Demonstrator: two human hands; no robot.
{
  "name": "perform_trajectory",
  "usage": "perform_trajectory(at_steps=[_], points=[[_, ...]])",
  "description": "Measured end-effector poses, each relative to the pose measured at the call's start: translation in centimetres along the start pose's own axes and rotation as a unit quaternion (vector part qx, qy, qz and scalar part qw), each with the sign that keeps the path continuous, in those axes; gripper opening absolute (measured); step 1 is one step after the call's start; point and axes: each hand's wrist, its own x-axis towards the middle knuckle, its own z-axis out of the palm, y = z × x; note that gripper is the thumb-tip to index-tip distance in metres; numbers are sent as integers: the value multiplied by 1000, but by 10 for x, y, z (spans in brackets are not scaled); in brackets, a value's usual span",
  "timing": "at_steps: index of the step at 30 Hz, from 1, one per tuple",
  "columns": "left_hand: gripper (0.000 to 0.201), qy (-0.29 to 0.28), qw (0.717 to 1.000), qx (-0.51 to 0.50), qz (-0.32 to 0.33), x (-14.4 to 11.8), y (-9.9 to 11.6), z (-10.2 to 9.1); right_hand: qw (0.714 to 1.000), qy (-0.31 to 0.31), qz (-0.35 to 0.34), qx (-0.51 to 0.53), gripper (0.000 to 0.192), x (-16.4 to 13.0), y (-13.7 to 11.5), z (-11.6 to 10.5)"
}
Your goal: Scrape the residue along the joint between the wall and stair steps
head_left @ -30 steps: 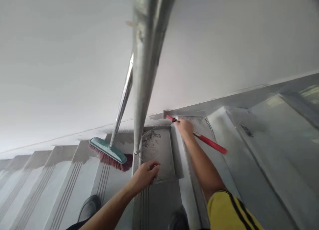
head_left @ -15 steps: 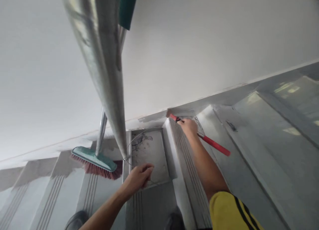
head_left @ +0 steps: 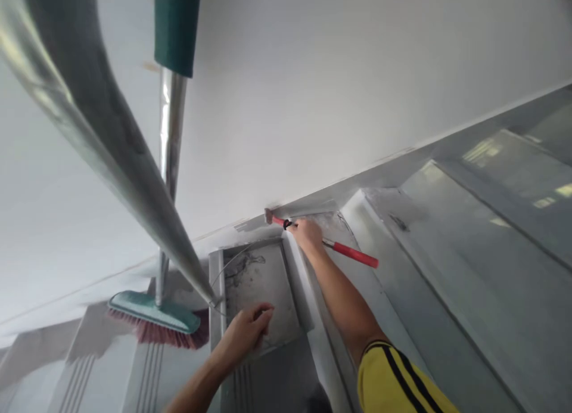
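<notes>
My right hand is closed round the middle of a red-handled brush. Its small brownish head touches the grey skirting at the foot of the wall, and its red grip sticks out behind my hand. A thin metal shaft and a black band show on it. Over a grey rectangular pan with dark crumbs in it hangs my left hand. The left fingers are curled; a thin wire runs towards them, but whether they grip it is hidden. A long metal tube slants down to the pan's left edge.
A green broom with dark red bristles leans on the wall at left. Grey stair treads climb to the right, with grooved steps at lower left. The white wall rises behind.
My right hand and the brush have shifted left along the skirting. The view has tilted, so tube and broom appear further left. My left hand stays over the pan.
</notes>
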Motion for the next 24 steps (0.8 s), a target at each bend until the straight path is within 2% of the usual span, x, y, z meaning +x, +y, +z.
perform_trajectory(at_steps=[2, 6, 8, 11, 13, 14, 15, 16, 18, 19, 21, 22, 23, 24], points=[[61, 3, 1000, -9, 6, 2, 3, 0, 1000, -2, 12, 12, 35, 2, 12, -6], [66, 14, 1000, -22, 1, -1, 4, -4, 993, 42, 114, 0, 36, 4, 77, -33], [66, 15, 1000, -22, -6, -1, 2, -6, 986, 68, 153, -2, 39, 6, 101, -41], [70, 8, 1000, -18, -14, 1, -2, -3, 979, 78, 177, 59, 37, 4, 113, -46], [75, 1, 1000, -17, -10, 5, -2, 2, 964, 36, 191, 181, 34, -6, 109, -51], [78, -6, 1000, -16, -7, 7, -1, 6, 944, 0, 194, 267, 33, -13, 104, -52], [81, -21, 1000, -15, -7, 9, 0, 11, 909, -24, 195, 368, 31, -22, 97, -52], [84, -39, 999, -16, -3, 11, 1, 18, 863, -61, 179, 468, 25, -31, 87, -50], [88, -57, 998, -31, 20, 12, 3, 34, 754, -90, 144, 635, 24, -53, 59, -37], [89, -54, 997, -42, 36, 11, 2, 42, 706, -90, 126, 691, 27, -64, 43, -28], [90, -35, 996, -47, 63, 9, 0, 54, 630, -78, 126, 763, 34, -84, 13, -9], [89, -31, 997, -36, 62, 8, -1, 55, 605, -72, 133, 781, 36, -92, 1, -2], [87, -33, 998, -20, 53, 8, -2, 54, 595, -75, 144, 787, 37, -99, -6, 3], [85, -37, 998, -1, 43, 8, -3, 50, 604, -90, 153, 777, 37, -103, -9, 4]])
